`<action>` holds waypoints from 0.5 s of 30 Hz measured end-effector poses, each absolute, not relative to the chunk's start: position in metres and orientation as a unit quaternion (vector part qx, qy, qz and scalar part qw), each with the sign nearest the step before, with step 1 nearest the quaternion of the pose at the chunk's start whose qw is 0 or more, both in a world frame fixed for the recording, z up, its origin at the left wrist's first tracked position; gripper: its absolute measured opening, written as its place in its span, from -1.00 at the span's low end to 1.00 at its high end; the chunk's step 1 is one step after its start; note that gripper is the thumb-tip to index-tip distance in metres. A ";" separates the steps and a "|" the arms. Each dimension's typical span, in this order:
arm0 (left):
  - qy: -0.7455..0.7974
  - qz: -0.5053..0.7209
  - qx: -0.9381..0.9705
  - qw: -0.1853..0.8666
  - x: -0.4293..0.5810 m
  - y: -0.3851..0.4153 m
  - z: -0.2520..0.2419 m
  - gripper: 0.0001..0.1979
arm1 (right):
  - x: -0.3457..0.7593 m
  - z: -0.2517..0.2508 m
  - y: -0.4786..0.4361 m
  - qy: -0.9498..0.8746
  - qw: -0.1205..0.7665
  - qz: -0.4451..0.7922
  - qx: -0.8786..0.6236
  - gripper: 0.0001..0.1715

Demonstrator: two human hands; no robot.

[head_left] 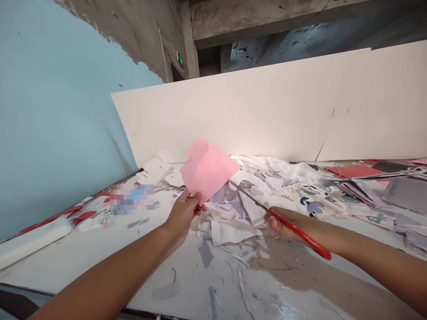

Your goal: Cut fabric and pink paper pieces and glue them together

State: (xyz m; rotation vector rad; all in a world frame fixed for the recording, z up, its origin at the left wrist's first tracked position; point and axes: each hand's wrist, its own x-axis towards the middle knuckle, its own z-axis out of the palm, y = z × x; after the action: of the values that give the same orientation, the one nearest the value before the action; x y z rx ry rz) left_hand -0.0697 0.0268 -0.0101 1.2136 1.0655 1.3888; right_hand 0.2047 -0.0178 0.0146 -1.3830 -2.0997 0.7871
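Note:
My left hand (188,210) pinches the lower edge of a pink sheet (211,169), thumb in front. The sheet is held up above the table and its upper left part is folded or overlapped; whether it is paper or cloth I cannot tell. In my right hand (278,222) is a pair of scissors (296,232) with red handles. Their blades point up and left, and the tips meet the sheet's lower right edge. The blades look nearly closed. Beneath both hands lie white and lilac scraps (233,229).
A white board (267,111) stands along the table's back, with a blue wall (60,111) at the left. Floral cloth pieces (312,202) and grey-lilac pieces (405,195) lie to the right. A white box-like object (36,240) rests on the white tabletop (130,262) at left.

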 end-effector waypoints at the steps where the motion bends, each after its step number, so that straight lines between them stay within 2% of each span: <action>1: 0.438 0.566 0.504 0.483 -0.070 0.026 -0.010 -0.69 | 0.204 0.012 -0.016 -0.783 0.231 0.300 -0.494 -0.48; 3: 0.436 0.553 0.523 0.479 -0.069 0.024 -0.011 -0.70 | 0.202 0.006 -0.013 -0.800 0.201 0.319 -0.466 -0.47; 8: 0.430 0.525 0.564 0.471 -0.067 0.018 -0.009 -0.71 | 0.200 -0.001 -0.010 -0.775 0.230 0.338 -0.481 -0.45; 15: 0.416 0.493 0.605 0.466 -0.065 0.013 -0.009 -0.71 | 0.201 -0.002 -0.009 -0.793 0.211 0.337 -0.462 -0.43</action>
State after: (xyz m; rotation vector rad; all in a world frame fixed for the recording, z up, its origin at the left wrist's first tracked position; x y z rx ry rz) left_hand -0.0654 0.0134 -0.0089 1.4861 1.0199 1.2110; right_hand 0.2007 -0.0092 -0.0018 -1.2832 -2.2035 0.9379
